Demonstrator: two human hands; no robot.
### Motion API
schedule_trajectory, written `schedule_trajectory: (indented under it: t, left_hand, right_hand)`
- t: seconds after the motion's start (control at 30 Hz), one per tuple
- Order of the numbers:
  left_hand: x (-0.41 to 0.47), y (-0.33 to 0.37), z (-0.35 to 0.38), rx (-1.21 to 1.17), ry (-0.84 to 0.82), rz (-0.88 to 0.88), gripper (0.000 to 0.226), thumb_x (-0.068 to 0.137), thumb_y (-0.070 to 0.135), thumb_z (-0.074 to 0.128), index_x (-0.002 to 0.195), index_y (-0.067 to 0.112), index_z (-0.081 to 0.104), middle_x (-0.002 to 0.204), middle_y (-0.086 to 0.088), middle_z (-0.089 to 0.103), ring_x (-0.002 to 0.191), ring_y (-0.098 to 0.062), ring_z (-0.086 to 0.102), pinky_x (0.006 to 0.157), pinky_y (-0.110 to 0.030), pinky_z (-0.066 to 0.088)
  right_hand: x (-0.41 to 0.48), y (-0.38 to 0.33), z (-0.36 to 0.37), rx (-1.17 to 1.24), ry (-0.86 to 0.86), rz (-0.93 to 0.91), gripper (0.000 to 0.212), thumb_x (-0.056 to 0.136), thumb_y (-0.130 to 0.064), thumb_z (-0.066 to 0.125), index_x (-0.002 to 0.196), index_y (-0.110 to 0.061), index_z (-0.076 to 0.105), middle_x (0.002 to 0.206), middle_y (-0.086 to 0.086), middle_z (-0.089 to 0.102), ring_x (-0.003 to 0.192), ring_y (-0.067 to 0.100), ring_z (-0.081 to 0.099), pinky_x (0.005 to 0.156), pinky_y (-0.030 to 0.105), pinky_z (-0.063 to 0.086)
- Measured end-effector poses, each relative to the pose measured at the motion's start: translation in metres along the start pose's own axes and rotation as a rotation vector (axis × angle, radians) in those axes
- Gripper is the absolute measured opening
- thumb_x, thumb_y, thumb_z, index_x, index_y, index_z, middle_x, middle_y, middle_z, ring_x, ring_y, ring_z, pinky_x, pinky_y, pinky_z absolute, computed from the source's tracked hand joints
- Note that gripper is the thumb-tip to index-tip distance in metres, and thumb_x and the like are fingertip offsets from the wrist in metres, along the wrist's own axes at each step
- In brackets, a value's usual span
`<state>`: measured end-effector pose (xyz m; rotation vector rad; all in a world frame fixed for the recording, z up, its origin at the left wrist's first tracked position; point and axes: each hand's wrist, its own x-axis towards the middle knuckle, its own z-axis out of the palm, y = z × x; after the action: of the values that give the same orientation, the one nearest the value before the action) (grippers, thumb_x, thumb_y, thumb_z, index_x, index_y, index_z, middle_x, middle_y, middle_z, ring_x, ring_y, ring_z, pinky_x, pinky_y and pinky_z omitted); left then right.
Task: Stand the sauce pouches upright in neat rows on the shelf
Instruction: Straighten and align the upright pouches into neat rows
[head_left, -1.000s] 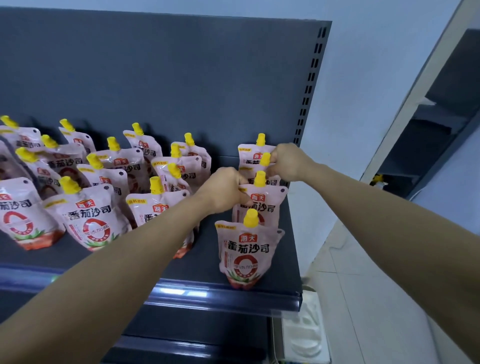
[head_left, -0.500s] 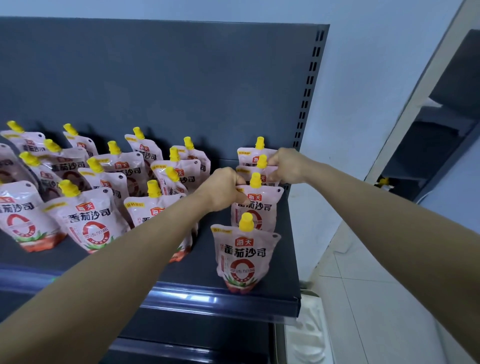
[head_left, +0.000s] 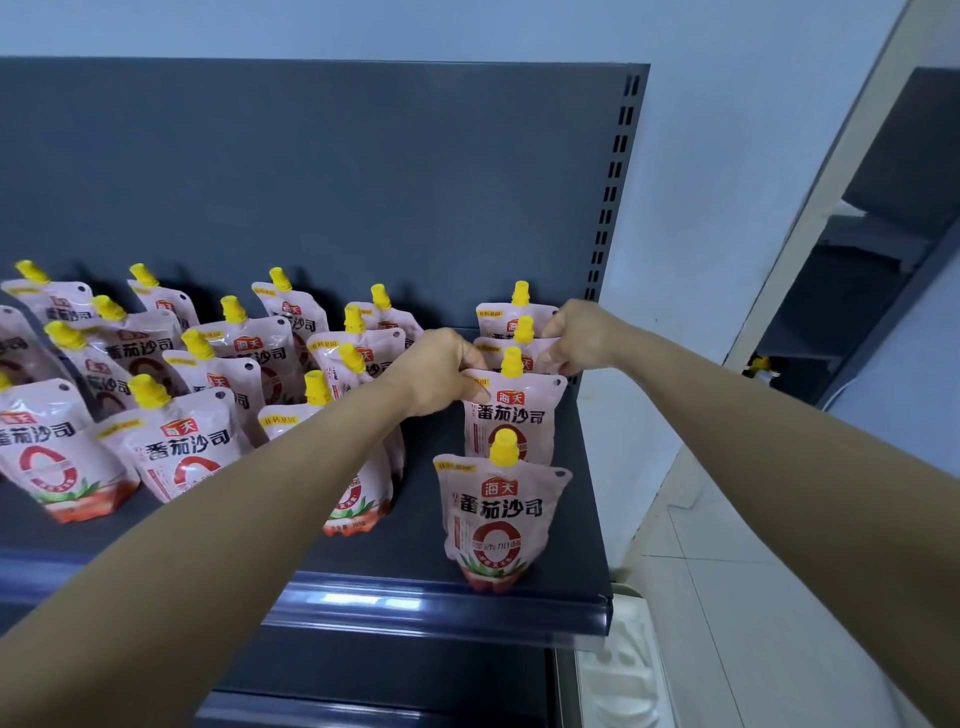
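Presently, at the right end of the shelf: four sauce pouches stand upright one behind another; front pouch near the front lip; second pouch just behind it; third pouch and back pouch close to the back panel; this column is judged nearly finished, with the two middle items under adjustment. Left grip: fingers curled, pinching the top left corner of the second pouch. Right grip: fingers curled at the top right edge of the third pouch, apparently pinching it, though the knuckles partly mask the contact. Other pouches, left and centre of the shelf: mostly upright but leaning, turned at differing angles, unevenly spaced; rows loosely formed, not neat; judged the larger part of the work left. Hidden or doubtful: the left forearm covers much of the centre-front pouch; items at the far left are cut off by the frame edge, so no full count can be given; the bases of the rear pouches sit behind those in front, so whether each stands squarely cannot be told; the third pouch shows little beyond its cap and top edge.
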<state>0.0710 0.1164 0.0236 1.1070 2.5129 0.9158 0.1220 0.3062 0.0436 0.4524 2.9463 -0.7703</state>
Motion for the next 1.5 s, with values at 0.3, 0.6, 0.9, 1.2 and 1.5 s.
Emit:
schedule_trajectory:
  t: [0.3, 0.6, 0.9, 1.2, 1.5]
  left_hand:
    - [-0.003, -0.002, 0.000, -0.004, 0.012, 0.004, 0.008, 0.077, 0.010, 0.072, 0.084, 0.011, 0.073, 0.089, -0.004, 0.073, 0.076, -0.010, 0.062, 0.069, -0.020, 0.045]
    - [-0.034, 0.027, -0.031, -0.178, 0.103, 0.127, 0.015, 0.081, 0.026, 0.068, 0.078, 0.012, 0.068, 0.072, 0.002, 0.067, 0.065, -0.005, 0.061, 0.064, -0.018, 0.048]
    - [-0.076, 0.035, -0.014, 0.106, -0.447, 0.114, 0.017, 0.077, 0.019, 0.073, 0.073, 0.004, 0.068, 0.071, -0.005, 0.066, 0.067, -0.017, 0.058, 0.076, -0.037, 0.049]
    - [-0.075, 0.035, 0.009, 0.074, -0.270, 0.151, 0.021, 0.076, 0.013, 0.073, 0.070, -0.007, 0.067, 0.056, -0.001, 0.046, 0.050, -0.007, 0.037, 0.051, -0.017, 0.035]
    - [-0.067, 0.028, 0.016, 0.019, -0.226, 0.149, 0.020, 0.076, 0.011, 0.074, 0.057, 0.007, 0.067, 0.050, 0.007, 0.052, 0.047, -0.002, 0.043, 0.047, -0.005, 0.036]
  right_hand:
    - [-0.009, -0.002, 0.001, 0.046, -0.009, 0.007, 0.026, 0.088, -0.003, 0.061, 0.114, 0.003, 0.066, 0.100, 0.016, 0.064, 0.101, 0.035, 0.066, 0.089, 0.042, 0.056]
    - [-0.039, -0.021, -0.037, -0.060, 0.240, -0.072, 0.037, 0.090, -0.032, 0.058, 0.087, 0.005, 0.066, 0.086, 0.020, 0.071, 0.082, 0.033, 0.068, 0.063, 0.028, 0.047]
    - [-0.069, -0.036, -0.005, -0.147, -0.129, -0.101, 0.016, 0.082, -0.013, 0.066, 0.094, -0.005, 0.072, 0.082, 0.002, 0.061, 0.081, 0.017, 0.056, 0.071, 0.027, 0.050]
    - [-0.084, -0.034, -0.002, -0.364, 0.003, -0.118, 0.026, 0.090, -0.010, 0.054, 0.098, 0.007, 0.071, 0.096, 0.021, 0.073, 0.098, 0.031, 0.066, 0.089, 0.036, 0.049]
    - [-0.088, -0.031, -0.001, -0.328, 0.030, -0.117, 0.025, 0.091, -0.013, 0.056, 0.099, 0.004, 0.072, 0.099, 0.019, 0.072, 0.098, 0.029, 0.066, 0.090, 0.033, 0.048]
